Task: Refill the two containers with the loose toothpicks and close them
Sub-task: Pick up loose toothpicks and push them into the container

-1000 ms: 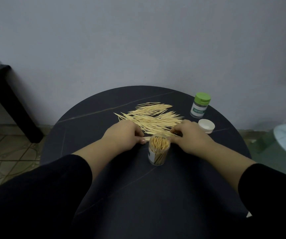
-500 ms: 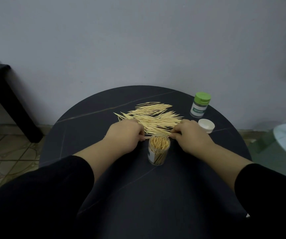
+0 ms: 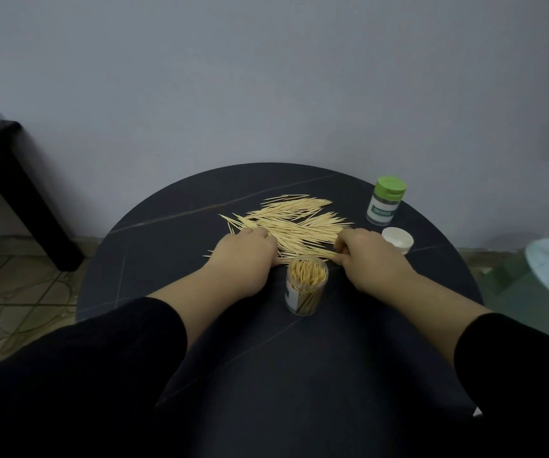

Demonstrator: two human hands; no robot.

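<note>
**Hands at the toothpick pile**

The left hand [image 3: 243, 256] and right hand [image 3: 369, 256] curl their fingers round opposite ends of the nearest loose toothpicks [image 3: 296, 226] on the table [image 3: 167, 242]. The open container [image 3: 306, 285] stands full between the wrists. The green-lidded container [image 3: 386, 201] and white lid [image 3: 397, 239] sit far right.

Pretty dim, flat cool-grey light, shadows soft and faint. Black sleeves [image 3: 68, 375] almost melt into the round dark stone-look tabletop [image 3: 154, 246]; only the loose pale wooden toothpicks [image 3: 299, 223] pop. Wide-angle bending near edges.
</note>
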